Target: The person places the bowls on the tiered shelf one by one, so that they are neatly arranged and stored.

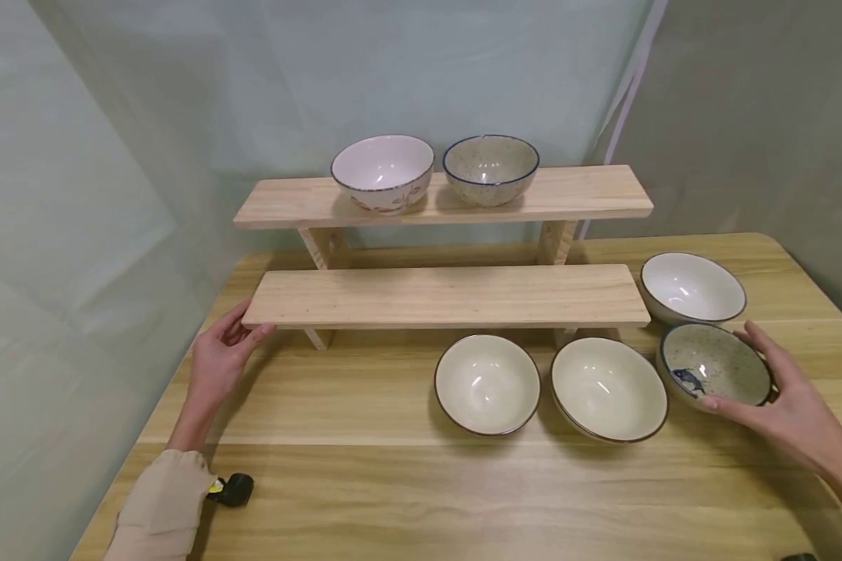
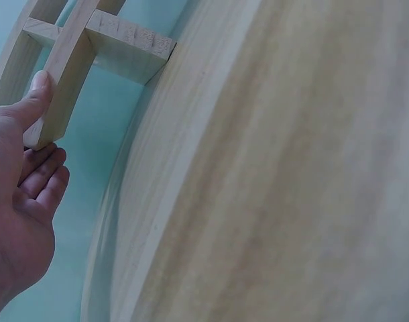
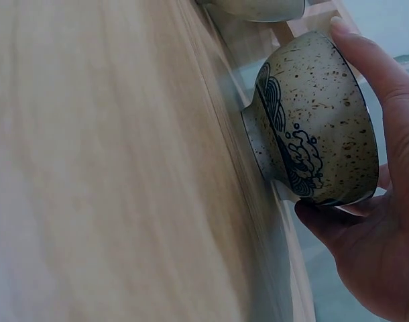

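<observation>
Beige sleeve (image 1: 160, 506), black wrist camera (image 1: 235, 489)

From the middle of the head view, the fish bowl (image 1: 735, 362) between 3 and 4 o'clock is speckled grey-green, with a dark blue rim and fish; its outside shows brown flecks and dark blue wave lines. The white bowl (image 1: 695, 284) at 3 and cream bowls (image 1: 609, 382) at 4 and 5 have brown rims. At 11, a patterned bowl (image 1: 384, 167) is white with reddish-orange markings; at 1, a grey bowl (image 1: 491, 164) is speckled and blue-rimmed. The lower shelf (image 1: 442, 298) is pale wood, the table (image 1: 365, 491) streaky yellow-brown.
</observation>
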Demonstrator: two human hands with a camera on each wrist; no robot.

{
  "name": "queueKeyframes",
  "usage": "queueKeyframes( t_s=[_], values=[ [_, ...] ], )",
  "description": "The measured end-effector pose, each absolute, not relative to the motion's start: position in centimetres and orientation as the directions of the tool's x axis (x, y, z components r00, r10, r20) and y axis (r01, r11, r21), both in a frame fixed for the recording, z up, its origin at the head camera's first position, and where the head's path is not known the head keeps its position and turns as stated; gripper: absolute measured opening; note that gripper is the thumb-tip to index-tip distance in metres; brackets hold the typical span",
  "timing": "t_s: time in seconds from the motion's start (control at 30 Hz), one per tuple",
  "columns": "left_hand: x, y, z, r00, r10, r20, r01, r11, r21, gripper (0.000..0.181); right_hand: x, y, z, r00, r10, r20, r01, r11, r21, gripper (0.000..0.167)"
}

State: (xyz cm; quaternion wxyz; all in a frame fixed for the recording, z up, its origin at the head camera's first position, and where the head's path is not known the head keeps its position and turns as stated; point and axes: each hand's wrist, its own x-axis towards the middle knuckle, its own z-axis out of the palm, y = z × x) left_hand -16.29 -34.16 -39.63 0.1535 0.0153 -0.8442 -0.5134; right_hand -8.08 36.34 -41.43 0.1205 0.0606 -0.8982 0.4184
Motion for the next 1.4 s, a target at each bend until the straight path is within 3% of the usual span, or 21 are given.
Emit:
queueKeyframes(
  t_s=[0.83, 1.4],
  values=[
    [-16.1, -34.1, -39.5, -0.962, -0.175, 0.211, 0.107, 0.468, 0.877, 0.067, -7.4, 36.5, -41.8, -0.991, -0.008, 0.131, -0.104, 0.662, -0.743, 0.118],
    [-16.1, -34.1, -39.4, -0.962, -0.166, 0.216, 0.118, 0.461, 0.88, 0.066, -7.0, 36.4, -42.0, -0.989, 0.067, 0.135, -0.05, 0.703, -0.71, 0.112]
  ],
)
